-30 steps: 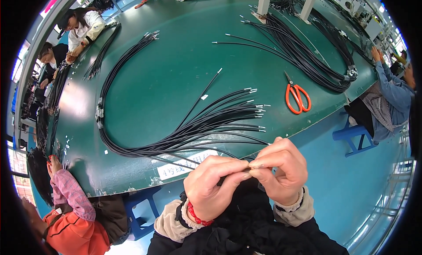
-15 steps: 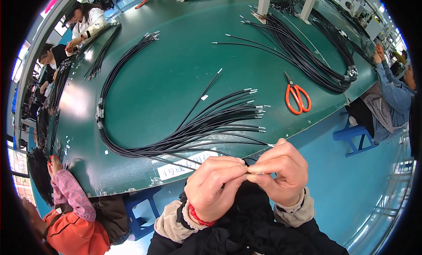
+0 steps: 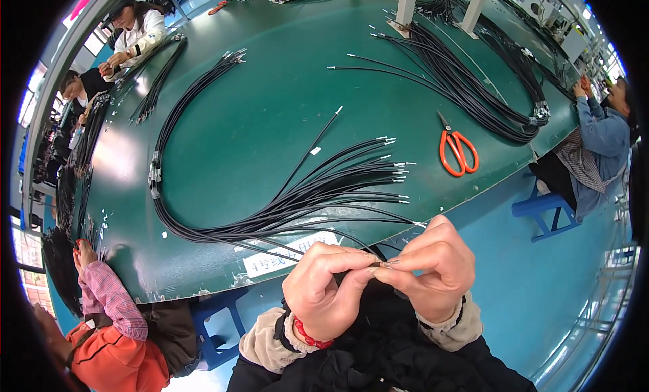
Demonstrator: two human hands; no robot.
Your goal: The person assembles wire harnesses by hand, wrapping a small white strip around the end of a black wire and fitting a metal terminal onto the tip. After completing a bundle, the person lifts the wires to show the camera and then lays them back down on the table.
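Just off the near table edge, my left hand (image 3: 326,284) and my right hand (image 3: 436,267) meet fingertip to fingertip, both closed in a pinch. A short stretch of a thin cable end (image 3: 385,263) shows between them, dark with a shiny tip; the fingers hide most of it. Beyond my hands lies a bundle of black cables (image 3: 236,230), curved in a U on the table. Its loose ends fan out to the right with pale, bare tips, and some cables run down toward my left hand.
Red-handled scissors (image 3: 459,152) lie right on the green table (image 3: 270,115). A second cable bundle (image 3: 473,88) curves at the far right. A white label (image 3: 291,253) is stuck near the front edge. Co-workers sit left and right; a blue stool (image 3: 547,213) stands at right.
My fingertips have parted slightly, so more of the cable end shows between them. The bundle and scissors stay put. At far left, a co-worker's hands have shifted.
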